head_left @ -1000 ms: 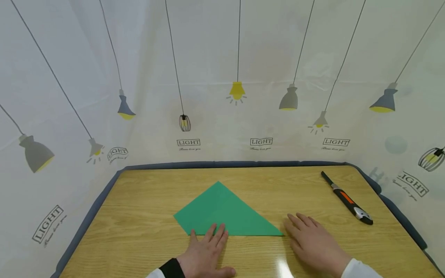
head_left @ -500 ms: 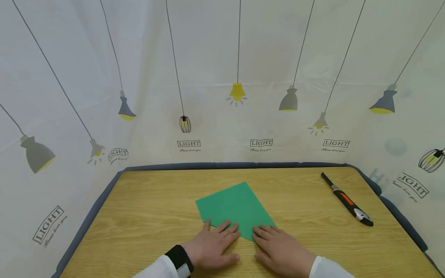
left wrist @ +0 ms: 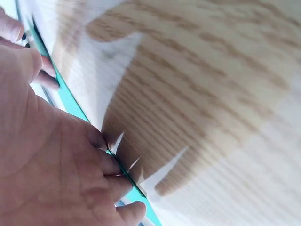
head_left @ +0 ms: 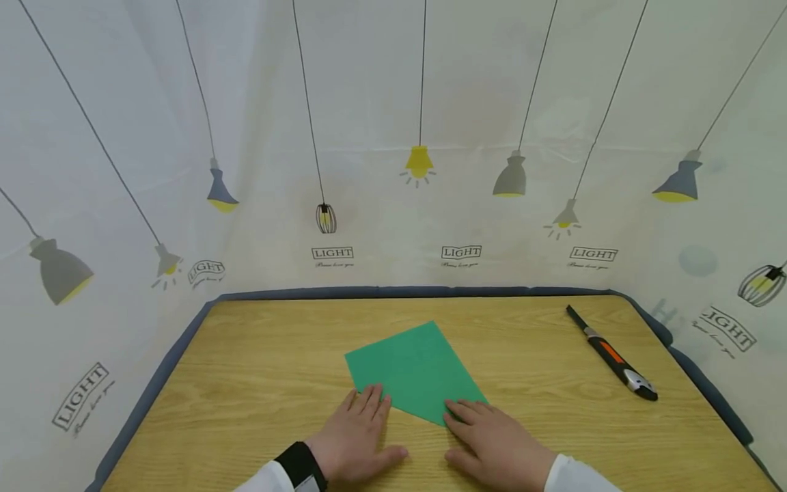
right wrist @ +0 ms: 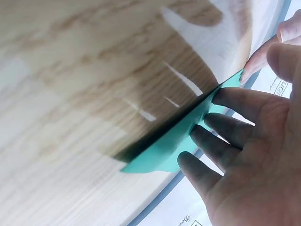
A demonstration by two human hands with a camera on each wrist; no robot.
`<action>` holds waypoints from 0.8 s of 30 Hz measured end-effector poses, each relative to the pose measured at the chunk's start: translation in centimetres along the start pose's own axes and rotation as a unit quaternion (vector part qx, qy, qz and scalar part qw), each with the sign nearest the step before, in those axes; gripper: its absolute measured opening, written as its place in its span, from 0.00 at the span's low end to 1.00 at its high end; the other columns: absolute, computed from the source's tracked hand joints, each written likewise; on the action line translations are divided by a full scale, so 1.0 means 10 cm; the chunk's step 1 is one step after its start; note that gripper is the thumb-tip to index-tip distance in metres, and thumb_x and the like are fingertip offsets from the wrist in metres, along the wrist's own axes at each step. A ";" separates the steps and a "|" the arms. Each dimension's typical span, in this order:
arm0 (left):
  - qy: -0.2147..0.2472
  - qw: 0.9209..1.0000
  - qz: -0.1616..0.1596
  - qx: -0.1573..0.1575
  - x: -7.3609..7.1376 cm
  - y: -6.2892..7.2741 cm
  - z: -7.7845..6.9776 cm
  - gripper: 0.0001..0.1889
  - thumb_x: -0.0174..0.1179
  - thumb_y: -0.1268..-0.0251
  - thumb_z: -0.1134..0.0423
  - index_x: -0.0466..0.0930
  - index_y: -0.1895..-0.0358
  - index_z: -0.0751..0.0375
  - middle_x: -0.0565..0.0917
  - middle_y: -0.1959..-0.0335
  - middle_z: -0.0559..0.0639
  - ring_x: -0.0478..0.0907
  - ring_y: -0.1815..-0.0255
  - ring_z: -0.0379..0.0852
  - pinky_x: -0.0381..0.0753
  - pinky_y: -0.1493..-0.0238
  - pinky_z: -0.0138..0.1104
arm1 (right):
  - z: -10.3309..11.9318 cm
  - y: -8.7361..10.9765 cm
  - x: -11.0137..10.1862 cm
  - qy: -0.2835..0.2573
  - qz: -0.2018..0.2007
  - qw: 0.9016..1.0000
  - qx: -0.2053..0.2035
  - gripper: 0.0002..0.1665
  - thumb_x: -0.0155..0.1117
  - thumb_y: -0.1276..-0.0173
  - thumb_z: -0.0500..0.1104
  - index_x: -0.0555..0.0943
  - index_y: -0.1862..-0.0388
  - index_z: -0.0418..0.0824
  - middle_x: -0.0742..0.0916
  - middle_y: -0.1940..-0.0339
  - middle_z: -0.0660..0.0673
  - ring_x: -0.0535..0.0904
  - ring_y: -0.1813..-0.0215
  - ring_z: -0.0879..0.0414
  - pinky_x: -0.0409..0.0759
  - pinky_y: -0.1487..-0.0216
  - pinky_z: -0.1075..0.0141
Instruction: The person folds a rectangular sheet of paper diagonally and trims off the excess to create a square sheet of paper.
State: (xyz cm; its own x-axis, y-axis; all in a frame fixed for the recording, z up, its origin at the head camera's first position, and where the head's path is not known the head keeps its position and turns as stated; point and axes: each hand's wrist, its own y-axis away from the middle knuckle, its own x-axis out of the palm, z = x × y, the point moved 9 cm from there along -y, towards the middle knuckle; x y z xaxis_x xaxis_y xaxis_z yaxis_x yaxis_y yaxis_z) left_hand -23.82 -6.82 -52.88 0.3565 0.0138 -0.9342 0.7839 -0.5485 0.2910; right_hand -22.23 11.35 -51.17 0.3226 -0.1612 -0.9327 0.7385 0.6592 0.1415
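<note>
A folded sheet of green paper (head_left: 415,369) lies on the table in the head view, turned so that its lower edge slopes down to the right. My left hand (head_left: 356,430) has its fingertips on that edge near the left corner, fingers straight and close together. On the right, my right hand (head_left: 498,437) rests its fingertips on the paper's lower right corner. In the right wrist view the green paper (right wrist: 164,146) runs under the slightly spread fingers of that hand. The left wrist view shows the paper (left wrist: 73,101) as a thin strip beneath the left fingers.
A black utility knife (head_left: 615,355) with an orange inlay lies at the right of the wooden table (head_left: 264,362). A dark blue border (head_left: 369,292) runs round the table. Behind it hangs a white curtain (head_left: 369,82) printed with lamps.
The paper has turned and shifted right from a second ago, and the right hand has moved left onto it. Over the last half second the left hand has slid left along the edge.
</note>
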 end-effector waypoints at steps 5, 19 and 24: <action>0.006 1.000 -0.006 -0.014 0.01 -0.04 0.07 0.52 0.30 0.30 0.20 0.54 0.18 0.59 0.51 0.17 0.59 0.46 0.17 0.61 0.50 0.25 0.63 | 0.02 -0.01 0.00 0.016 0.002 1.000 -0.010 0.41 0.44 0.21 0.71 0.75 0.25 0.44 0.73 0.23 0.45 0.69 0.26 0.43 0.71 0.32 0.41; -0.020 0.999 -0.008 -0.040 -0.15 -0.21 0.13 0.46 0.32 0.24 0.26 0.54 0.17 0.57 0.53 0.17 0.56 0.48 0.18 0.60 0.50 0.24 0.61 | 0.21 -0.06 -0.02 0.055 -0.032 0.995 -0.074 0.35 0.45 0.18 0.65 0.79 0.29 0.44 0.75 0.25 0.40 0.71 0.28 0.41 0.73 0.35 0.39; -0.024 0.998 -0.021 -0.049 -0.19 -0.26 0.09 0.44 0.37 0.23 0.29 0.56 0.18 0.57 0.55 0.18 0.59 0.49 0.19 0.64 0.54 0.26 0.63 | 0.19 -0.10 -0.01 0.025 -0.005 0.998 -0.057 0.34 0.43 0.18 0.67 0.78 0.28 0.49 0.73 0.24 0.41 0.68 0.25 0.42 0.69 0.31 0.39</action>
State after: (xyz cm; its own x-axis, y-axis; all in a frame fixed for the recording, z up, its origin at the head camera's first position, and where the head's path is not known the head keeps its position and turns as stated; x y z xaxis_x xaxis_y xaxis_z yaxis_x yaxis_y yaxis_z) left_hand -27.05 -6.18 -52.04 0.2986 -0.0065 -0.9544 0.8443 -0.4645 0.2673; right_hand -21.84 9.30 -50.60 0.2837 -0.1332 -0.9496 0.6680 0.7380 0.0961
